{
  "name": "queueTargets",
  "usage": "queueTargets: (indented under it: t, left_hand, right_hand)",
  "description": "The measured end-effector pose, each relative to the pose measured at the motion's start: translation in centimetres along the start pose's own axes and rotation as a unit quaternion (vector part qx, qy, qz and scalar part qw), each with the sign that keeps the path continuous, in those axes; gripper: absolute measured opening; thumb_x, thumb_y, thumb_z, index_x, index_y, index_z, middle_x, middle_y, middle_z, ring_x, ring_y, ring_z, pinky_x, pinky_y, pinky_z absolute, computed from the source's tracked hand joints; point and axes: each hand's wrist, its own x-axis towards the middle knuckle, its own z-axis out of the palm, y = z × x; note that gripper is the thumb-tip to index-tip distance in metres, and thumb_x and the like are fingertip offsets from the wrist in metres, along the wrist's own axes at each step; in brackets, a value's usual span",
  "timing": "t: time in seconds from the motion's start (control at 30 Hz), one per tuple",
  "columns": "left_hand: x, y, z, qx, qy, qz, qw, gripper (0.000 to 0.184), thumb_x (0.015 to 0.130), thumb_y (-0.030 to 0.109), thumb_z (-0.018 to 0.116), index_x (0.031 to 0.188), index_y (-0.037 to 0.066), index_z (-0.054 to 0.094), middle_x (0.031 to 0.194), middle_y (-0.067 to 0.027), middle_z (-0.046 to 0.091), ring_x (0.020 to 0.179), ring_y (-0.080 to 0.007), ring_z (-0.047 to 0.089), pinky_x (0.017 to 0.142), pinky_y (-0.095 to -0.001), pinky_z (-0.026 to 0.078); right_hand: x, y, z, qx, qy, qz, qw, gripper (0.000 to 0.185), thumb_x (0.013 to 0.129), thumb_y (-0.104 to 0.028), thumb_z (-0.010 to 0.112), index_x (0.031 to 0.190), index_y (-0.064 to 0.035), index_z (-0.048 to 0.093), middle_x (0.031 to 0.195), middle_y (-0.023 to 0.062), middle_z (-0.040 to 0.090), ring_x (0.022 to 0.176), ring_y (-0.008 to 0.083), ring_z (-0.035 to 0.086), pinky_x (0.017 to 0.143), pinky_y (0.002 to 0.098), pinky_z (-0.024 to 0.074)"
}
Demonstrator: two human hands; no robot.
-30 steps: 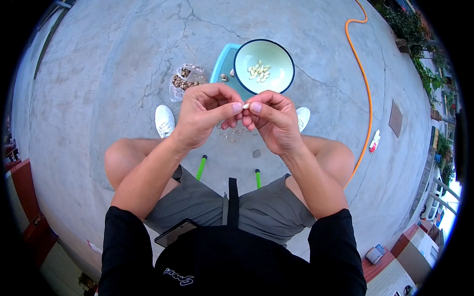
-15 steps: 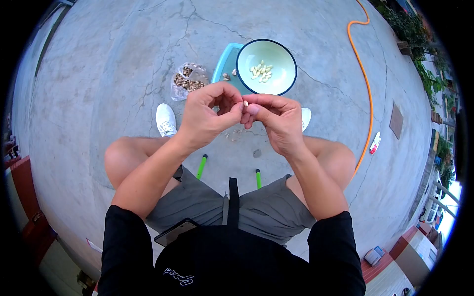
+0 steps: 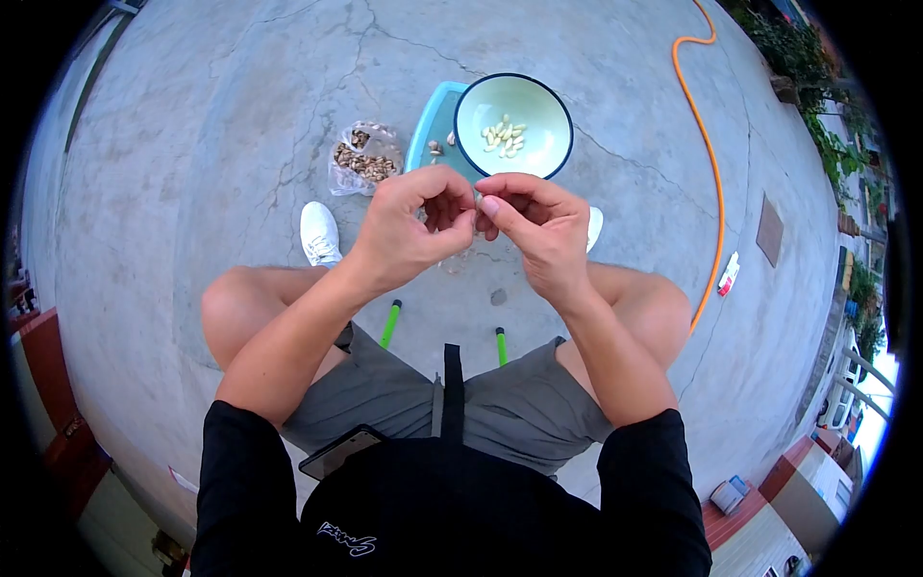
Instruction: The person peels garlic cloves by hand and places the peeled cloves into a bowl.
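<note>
My left hand [image 3: 413, 226] and my right hand [image 3: 538, 231] meet at the fingertips in front of the bowl. Between their pinched fingers is a small pale clove [image 3: 479, 197], mostly covered by the fingers. A white bowl [image 3: 548, 125] with a dark rim holds several peeled cloves [image 3: 504, 136] and rests on a light blue stool [image 3: 420, 135]. A few unpeeled pieces [image 3: 436, 148] lie on the stool left of the bowl. To the left, a clear plastic bag [image 3: 340, 181] holds many brownish unpeeled cloves [image 3: 365, 164].
Thin bits of skin [image 3: 457, 261] are scattered on the concrete floor below my hands. An orange hose [image 3: 716, 183] runs down the right side, near a small red and white packet [image 3: 729, 274] and a square plate [image 3: 770, 231]. A phone [image 3: 341, 452] lies on my lap.
The clove was plainly visible between my fingertips and is now mostly covered. My fingers have shifted around it, and the right index finger has stretched over towards the left hand.
</note>
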Motion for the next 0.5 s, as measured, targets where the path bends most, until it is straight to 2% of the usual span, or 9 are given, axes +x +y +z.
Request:
queueTargets:
  t: [0.1,0.23,0.43,0.5]
  left_hand:
    - [-0.08,-0.52,-0.33,-0.046,-0.017,-0.045,0.998,0.01,0.081,-0.004,0.066,0.089,0.0,0.062,0.083,0.0003,0.061,0.074,-0.006,0.057,0.068,-0.0219,0.047]
    - [0.11,-0.49,-0.15,-0.093,0.017,-0.033,0.995,0.008,0.081,0.001,0.068,0.087,0.001,0.063,0.077,0.0011,0.062,0.069,-0.0057,0.059,0.065,-0.0226,0.048]
    - [0.17,-0.06,-0.15,-0.114,0.022,-0.03,0.993,0.011,0.084,-0.002,0.065,0.094,-0.001,0.063,0.088,-0.0025,0.064,0.08,-0.0081,0.062,0.075,-0.024,0.051]
    - [0.19,0.15,-0.33,-0.128,0.012,-0.008,0.992,0.013,0.086,-0.002,0.065,0.099,-0.002,0.064,0.093,-0.0044,0.065,0.086,-0.0101,0.064,0.079,-0.0253,0.052]
  right_hand:
    - [0.1,-0.02,-0.39,0.033,-0.005,0.027,0.999,0.016,0.089,0.0,0.068,0.104,0.0044,0.07,0.084,0.0073,0.07,0.073,0.0113,0.064,0.064,0.0244,0.0519]
    - [0.38,-0.2,-0.67,0.054,-0.001,0.044,0.998,0.013,0.089,0.0,0.068,0.101,0.005,0.069,0.084,0.0083,0.07,0.072,0.0128,0.065,0.063,0.0255,0.052]
    - [0.51,-0.53,-0.87,0.094,-0.007,0.079,0.992,0.009,0.09,-0.001,0.066,0.098,0.0024,0.065,0.089,0.0109,0.07,0.072,0.0156,0.065,0.062,0.0279,0.05]
    - [0.52,-0.52,-0.9,0.114,-0.007,0.079,0.99,0.011,0.089,-0.004,0.07,0.097,0.0029,0.067,0.085,0.0097,0.07,0.071,0.0148,0.067,0.062,0.0262,0.0518]
